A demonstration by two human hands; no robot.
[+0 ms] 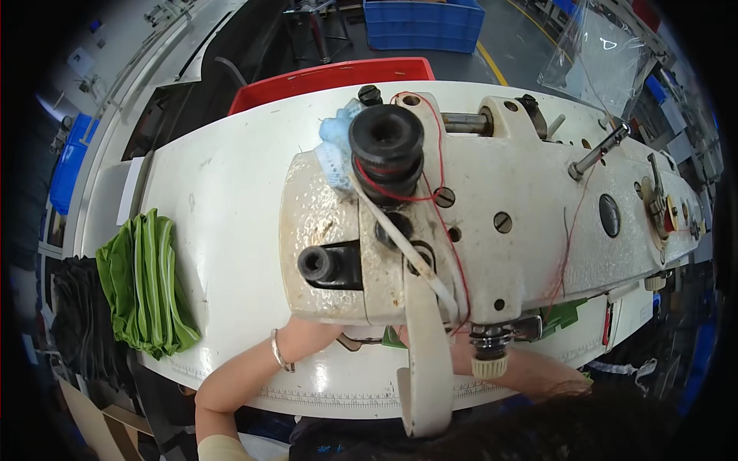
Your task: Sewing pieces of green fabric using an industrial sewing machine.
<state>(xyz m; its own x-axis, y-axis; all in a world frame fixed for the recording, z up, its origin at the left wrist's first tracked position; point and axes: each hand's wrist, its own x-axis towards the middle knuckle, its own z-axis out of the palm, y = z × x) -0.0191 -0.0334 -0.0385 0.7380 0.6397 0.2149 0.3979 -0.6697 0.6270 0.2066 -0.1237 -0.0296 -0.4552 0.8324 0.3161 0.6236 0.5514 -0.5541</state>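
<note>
A large cream-white sewing machine [484, 269] fills the middle of the view and hides most of what lies beneath its head. My left hand [311, 335] reaches under the machine's left end; its fingers are hidden, and a bracelet [280, 351] circles the wrist. From the right, my forearm leads to my right hand [463, 356], mostly covered by the machine and its pale curved lever [428, 369]. Green fabric [565, 316] shows below the machine on the right, with a small green bit [393, 336] between my hands. Whether either hand grips it is hidden.
A folded stack of green pieces with pale stripes [146, 284] lies on the white table [231, 200] at left, beside dark folded fabric [84, 323]. Red thread runs over the machine. A light blue cloth [335, 150] is tucked behind its black knob. Beyond the table stands a red bin [330, 75].
</note>
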